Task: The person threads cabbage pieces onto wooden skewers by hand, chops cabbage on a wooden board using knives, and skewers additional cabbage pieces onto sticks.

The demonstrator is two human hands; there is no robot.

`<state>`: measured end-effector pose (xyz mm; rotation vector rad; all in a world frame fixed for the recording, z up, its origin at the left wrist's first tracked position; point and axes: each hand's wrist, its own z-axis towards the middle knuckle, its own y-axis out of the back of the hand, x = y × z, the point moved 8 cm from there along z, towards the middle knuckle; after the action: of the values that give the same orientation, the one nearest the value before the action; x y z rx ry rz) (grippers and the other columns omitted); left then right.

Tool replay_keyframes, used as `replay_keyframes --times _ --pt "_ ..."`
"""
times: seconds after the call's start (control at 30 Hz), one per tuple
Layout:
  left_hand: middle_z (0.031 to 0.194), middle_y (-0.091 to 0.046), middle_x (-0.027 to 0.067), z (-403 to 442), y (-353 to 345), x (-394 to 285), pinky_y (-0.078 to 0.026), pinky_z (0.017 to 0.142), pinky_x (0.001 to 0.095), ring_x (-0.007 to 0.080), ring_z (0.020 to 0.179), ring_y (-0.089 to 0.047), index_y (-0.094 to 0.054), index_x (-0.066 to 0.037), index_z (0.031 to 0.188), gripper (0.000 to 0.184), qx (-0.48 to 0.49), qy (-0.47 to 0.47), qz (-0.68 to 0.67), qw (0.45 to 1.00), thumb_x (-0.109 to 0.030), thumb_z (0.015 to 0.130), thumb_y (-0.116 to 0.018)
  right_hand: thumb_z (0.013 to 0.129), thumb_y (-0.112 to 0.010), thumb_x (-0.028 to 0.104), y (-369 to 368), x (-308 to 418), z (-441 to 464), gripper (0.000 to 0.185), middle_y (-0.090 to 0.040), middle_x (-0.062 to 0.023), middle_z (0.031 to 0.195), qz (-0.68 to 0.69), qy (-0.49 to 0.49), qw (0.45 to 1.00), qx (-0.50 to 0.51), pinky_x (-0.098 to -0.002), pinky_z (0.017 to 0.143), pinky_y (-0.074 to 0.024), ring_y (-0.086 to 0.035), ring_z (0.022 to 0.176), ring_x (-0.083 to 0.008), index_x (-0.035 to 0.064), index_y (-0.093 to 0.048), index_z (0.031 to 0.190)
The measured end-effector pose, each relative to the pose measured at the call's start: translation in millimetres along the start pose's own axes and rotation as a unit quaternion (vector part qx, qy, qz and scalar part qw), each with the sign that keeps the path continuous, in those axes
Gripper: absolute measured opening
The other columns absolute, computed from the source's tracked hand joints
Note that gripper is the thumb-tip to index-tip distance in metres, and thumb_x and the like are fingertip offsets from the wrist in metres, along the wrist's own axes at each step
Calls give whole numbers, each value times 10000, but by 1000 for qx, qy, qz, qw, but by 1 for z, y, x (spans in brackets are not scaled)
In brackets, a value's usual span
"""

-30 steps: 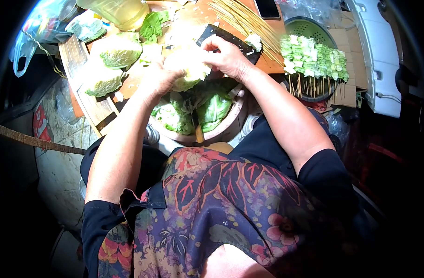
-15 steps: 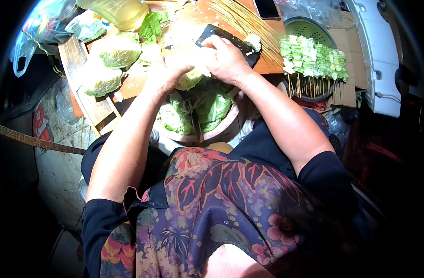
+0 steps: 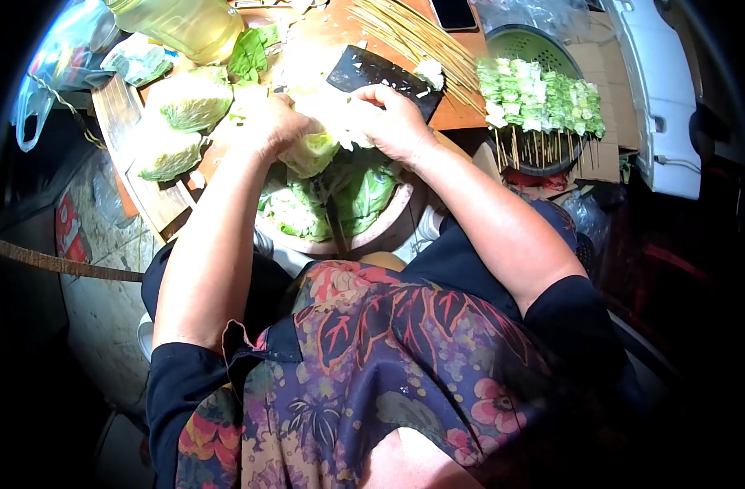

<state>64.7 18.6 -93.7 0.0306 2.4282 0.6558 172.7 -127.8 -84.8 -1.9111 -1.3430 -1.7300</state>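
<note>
My left hand (image 3: 279, 129) is closed on a pale green piece of cabbage (image 3: 313, 155), which hangs over a round basin (image 3: 402, 210). Opposite it, my right hand (image 3: 395, 124) has its fingers curled at the cabbage's whitish upper edge; strong glare washes out the fingertips. Loose green cabbage leaves (image 3: 372, 196) fill the basin between my knees. A dark upright strip (image 3: 335, 226) crosses its near side. Just beyond my right hand lies a dark flat slab (image 3: 364, 69) like a cleaver blade, dotted with cabbage bits.
Cut cabbage pieces (image 3: 195, 98) lie on the left of the board. Behind them stands a clear tub of yellowish liquid (image 3: 185, 28). Long bamboo skewers (image 3: 421, 41) spread across the back. To the right, skewered cabbage (image 3: 539, 94) rests on a green colander (image 3: 543, 49), near a phone (image 3: 454, 14).
Both hands have drawn slightly nearer to me, and my right hand has come off the dark slab's edge. More of the cabbage piece shows. The whole view has shifted a little.
</note>
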Motion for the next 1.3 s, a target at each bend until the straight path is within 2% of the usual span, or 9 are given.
replay_keyframes --times 0.1,0.33,0.47,0.53,0.87,1.03,1.17,1.2,1.3 --pt "1043 -649 198 16 -3 12 -510 741 336 258 860 -644 -499 46 1263 678 -3 -2 88 996 -218 693 -752 839 -673 178 -4 -11 2 282 -645 -70 1001 124 -55 990 28 -235 774 -491 -612 886 -108 11 -603 1055" --pt "858 -635 174 20 44 51 -507 632 357 247 740 -628 -556 53 1043 405 -129 9 -94 987 -150 711 -664 873 -633 157 7 0 18 255 -657 -69 955 314 -73 946 23 -244 729 -521 -636 831 -105 4 -590 1072" --pt "930 -661 261 -2 76 51 -535 786 361 335 882 -668 -542 62 1139 520 -179 6 50 983 -210 705 -634 861 -618 173 10 4 30 279 -650 -99 988 -24 39 998 -41 -307 773 -524 -645 880 -189 6 -591 1082" --pt "940 -665 230 -13 86 46 -514 792 359 301 883 -663 -549 60 1114 494 -222 -26 100 970 -228 728 -657 805 -632 183 4 37 16 343 -607 -144 1034 -287 144 943 -86 -356 839 -504 -617 902 -261 42 -597 1116" --pt "1260 -468 276 -42 58 15 -438 975 416 401 1161 -509 -391 -18 1322 753 -234 -30 310 921 -423 769 -702 774 -638 206 -57 53 -11 441 -469 -180 1170 -364 195 909 51 -416 961 -442 -498 1091 -343 56 -542 1177" --pt "1190 -525 254 -36 66 17 -442 949 420 382 1105 -538 -434 -31 1299 570 -288 -78 310 903 -216 796 -630 775 -654 207 -34 66 -17 400 -540 -139 1091 -268 289 919 10 -359 900 -488 -596 941 -273 108 -583 1156" --pt "1146 -558 189 -55 49 -19 -455 912 409 360 1045 -555 -492 -32 1224 489 -331 -189 321 867 -194 782 -622 769 -615 146 0 52 -10 381 -540 -121 1097 -283 207 937 -7 -332 824 -521 -628 780 -202 108 -591 1146" --pt "1140 -565 174 -63 40 -35 -459 902 406 350 1024 -565 -510 -32 1199 458 -315 -257 294 865 -204 789 -622 750 -615 134 9 48 -10 402 -545 -133 1093 -254 182 950 -4 -336 820 -521 -629 791 -206 106 -591 1150" --pt "934 -642 188 -54 4 -36 -471 874 406 347 950 -609 -530 -58 1184 423 -199 -184 294 917 -288 842 -627 754 -629 135 35 33 -17 405 -569 -173 1113 -337 103 935 -37 -412 884 -486 -610 960 -323 91 -587 1154"
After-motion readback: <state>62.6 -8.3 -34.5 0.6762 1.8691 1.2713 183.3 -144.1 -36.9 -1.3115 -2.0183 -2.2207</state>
